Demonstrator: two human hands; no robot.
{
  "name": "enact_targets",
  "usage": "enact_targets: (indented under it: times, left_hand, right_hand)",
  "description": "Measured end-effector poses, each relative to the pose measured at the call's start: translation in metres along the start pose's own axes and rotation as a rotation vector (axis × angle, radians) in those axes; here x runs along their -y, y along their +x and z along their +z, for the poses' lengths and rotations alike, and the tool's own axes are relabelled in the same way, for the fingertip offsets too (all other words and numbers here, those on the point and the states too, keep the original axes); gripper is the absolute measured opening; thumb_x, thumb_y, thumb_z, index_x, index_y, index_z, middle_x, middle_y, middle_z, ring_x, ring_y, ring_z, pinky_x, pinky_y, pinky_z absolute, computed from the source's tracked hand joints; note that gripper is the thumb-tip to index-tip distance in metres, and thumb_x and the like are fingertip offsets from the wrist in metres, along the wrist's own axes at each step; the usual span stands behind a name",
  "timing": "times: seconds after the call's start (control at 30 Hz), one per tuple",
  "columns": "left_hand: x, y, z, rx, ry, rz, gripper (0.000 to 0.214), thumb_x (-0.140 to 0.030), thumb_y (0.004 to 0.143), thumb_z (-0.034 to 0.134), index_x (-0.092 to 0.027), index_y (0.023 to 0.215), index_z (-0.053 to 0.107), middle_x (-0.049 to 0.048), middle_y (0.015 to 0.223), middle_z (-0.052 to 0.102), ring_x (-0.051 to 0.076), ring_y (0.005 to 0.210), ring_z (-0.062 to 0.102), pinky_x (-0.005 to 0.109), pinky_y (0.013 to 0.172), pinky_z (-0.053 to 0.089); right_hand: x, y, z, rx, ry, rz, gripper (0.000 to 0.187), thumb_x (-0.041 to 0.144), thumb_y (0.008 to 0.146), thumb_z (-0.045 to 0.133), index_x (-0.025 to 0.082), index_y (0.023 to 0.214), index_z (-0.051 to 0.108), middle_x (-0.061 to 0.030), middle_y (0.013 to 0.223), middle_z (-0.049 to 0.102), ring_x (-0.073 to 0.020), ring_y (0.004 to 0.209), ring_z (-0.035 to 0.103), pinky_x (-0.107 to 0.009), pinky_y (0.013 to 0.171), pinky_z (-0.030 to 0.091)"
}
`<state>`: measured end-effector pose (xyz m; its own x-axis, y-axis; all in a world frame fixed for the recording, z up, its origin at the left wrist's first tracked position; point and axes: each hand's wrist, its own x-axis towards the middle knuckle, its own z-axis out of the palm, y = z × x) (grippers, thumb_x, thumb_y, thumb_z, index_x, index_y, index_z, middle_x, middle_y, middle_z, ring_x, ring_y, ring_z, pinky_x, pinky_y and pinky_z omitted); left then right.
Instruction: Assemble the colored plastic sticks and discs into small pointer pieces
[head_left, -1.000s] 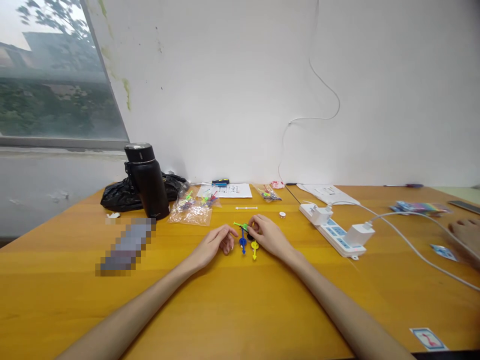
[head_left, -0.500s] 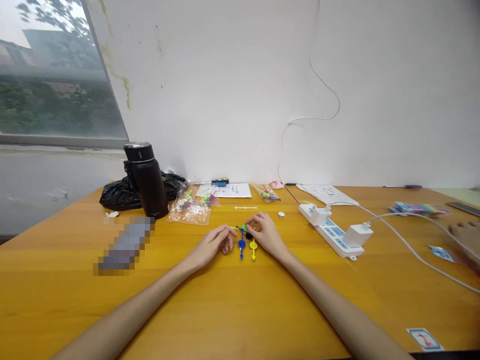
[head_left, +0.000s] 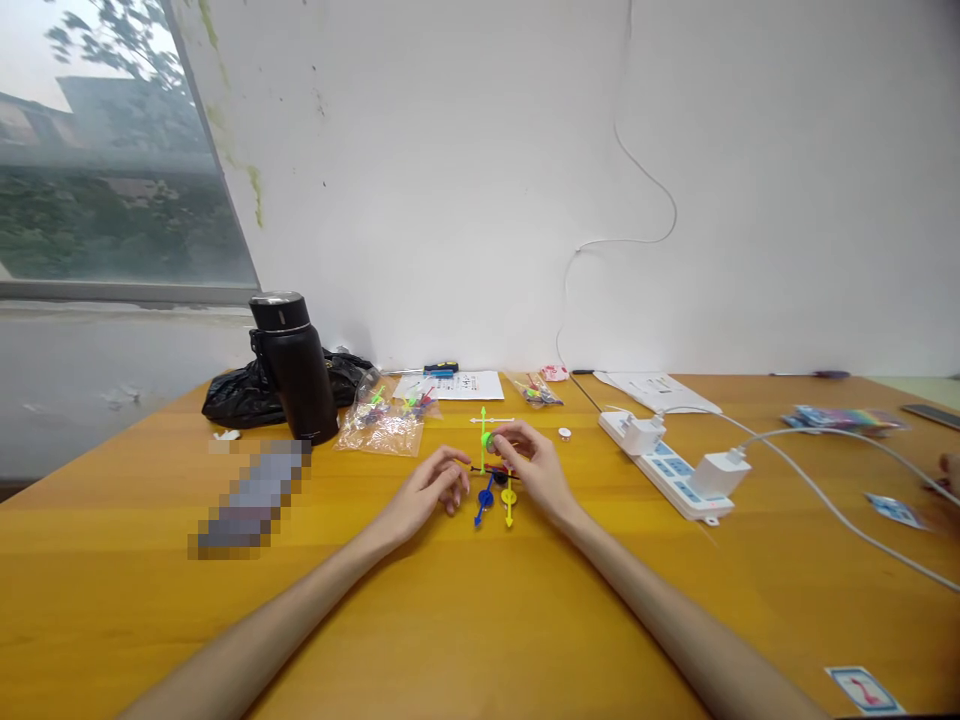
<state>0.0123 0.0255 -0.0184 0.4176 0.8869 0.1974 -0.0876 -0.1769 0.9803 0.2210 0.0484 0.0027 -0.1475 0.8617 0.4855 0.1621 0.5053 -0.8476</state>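
A green arrow spinner (head_left: pixel 484 440) with a round centre stands upright, its disc pinched between the thumb and fingers of my right hand (head_left: pixel 536 470). My left hand (head_left: pixel 431 492) rests at the left with loosely bent fingers apart and nothing seen in them. Between and below my hands lie a blue arrow spinner (head_left: pixel 485 497) and a yellow arrow spinner (head_left: pixel 509 497). Behind these is a black arrow spinner (head_left: pixel 499 478), with something red partly hidden beside it. Farther back lies a white arrow (head_left: pixel 493 420), and a small white round piece (head_left: pixel 564 434) sits to its right.
Clear bags of coloured parts (head_left: pixel 382 425) lie near a black bottle (head_left: pixel 296 375), a screwdriver (head_left: pixel 441 368) and paper sheets (head_left: pixel 480 385). A power strip (head_left: pixel 671 470) with plugs and cables stands at right. Another person's hand (head_left: pixel 949 480) shows at the right edge.
My right hand has lifted the green spinner from low among the pieces and turned it upright. The blue spinner has tilted. The other person's hand has drawn back rightward.
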Motion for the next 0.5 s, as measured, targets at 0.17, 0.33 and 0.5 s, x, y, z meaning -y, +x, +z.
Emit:
enact_targets:
  times: [0.17,0.33,0.5]
  left_hand:
    - [-0.01,-0.004,0.006,-0.129,-0.063,0.15,0.031,-0.041,0.09,0.065,-0.024,0.113,0.052,0.0056,0.113,0.055,0.016,0.092,0.058,0.026,0.07,0.053]
    - [-0.017,-0.008,0.014,-0.079,-0.108,0.132,0.029,-0.036,0.09,0.066,-0.024,0.113,0.053,0.0042,0.114,0.056,0.015,0.093,0.061,0.031,0.086,0.053]
    - [-0.015,-0.009,0.017,-0.117,-0.131,0.103,0.029,-0.036,0.088,0.07,-0.023,0.109,0.056,0.0042,0.116,0.058,0.018,0.105,0.06,0.033,0.096,0.049]
  right_hand:
    - [0.02,-0.013,0.007,0.094,-0.325,-0.286,0.013,0.029,0.098,0.056,0.023,0.104,0.065,-0.005,0.096,0.069,-0.0188,0.089,0.065,-0.031,0.079,0.051]
    - [0.028,-0.018,0.011,0.21,-0.414,-0.445,0.017,0.023,0.099,0.055,0.024,0.115,0.062,-0.0046,0.099,0.068,-0.0188,0.093,0.062,-0.032,0.082,0.049]
    - [0.026,-0.017,0.01,0.204,-0.436,-0.462,0.01,0.023,0.099,0.055,0.023,0.105,0.063,-0.0038,0.094,0.068,-0.0186,0.089,0.06,-0.032,0.08,0.049]
